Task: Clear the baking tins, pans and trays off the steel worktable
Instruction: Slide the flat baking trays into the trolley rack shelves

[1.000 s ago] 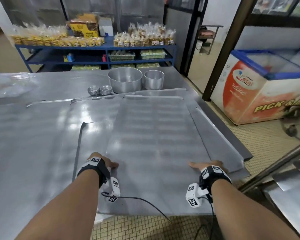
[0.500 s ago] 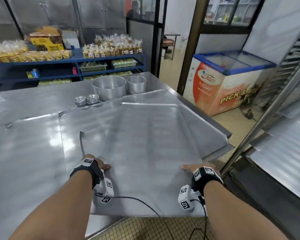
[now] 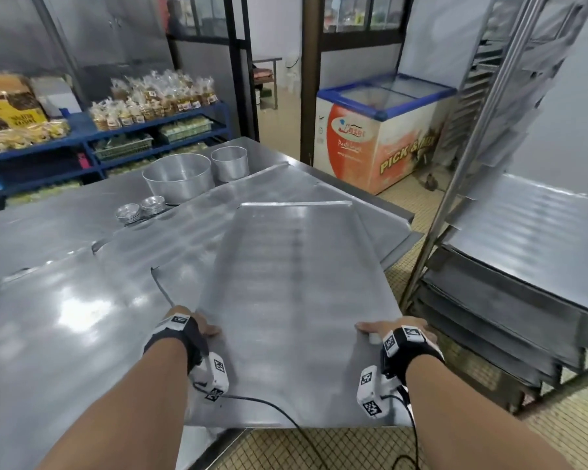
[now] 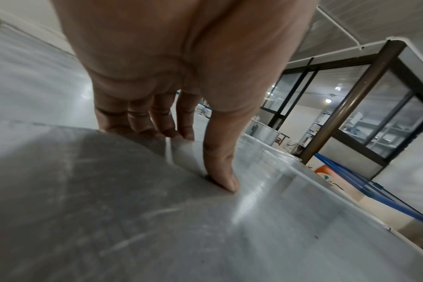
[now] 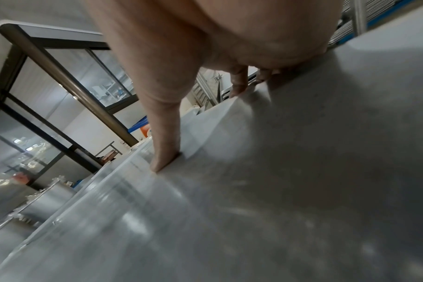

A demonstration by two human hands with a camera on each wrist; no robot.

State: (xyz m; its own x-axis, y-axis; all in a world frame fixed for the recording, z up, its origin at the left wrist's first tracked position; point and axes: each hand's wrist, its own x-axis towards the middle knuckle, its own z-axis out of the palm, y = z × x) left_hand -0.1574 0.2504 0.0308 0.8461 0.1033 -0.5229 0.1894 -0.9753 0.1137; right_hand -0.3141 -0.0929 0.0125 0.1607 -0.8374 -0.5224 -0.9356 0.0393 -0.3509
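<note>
Tray (image 3: 296, 300) edges pinched between thumbs and fingers (image 4: 143, 122).

left hand (image 4: 181, 76) | grips tray (image 4: 205, 229) edge (thumb on top)

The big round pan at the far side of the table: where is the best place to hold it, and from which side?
Probably by its rim, from above, hands on opposite sides. The big round pan stands upright and open-topped, its walls tall and smooth without handles. The smaller round pan stands close on its right, so the near-far sides seem freer.
</note>
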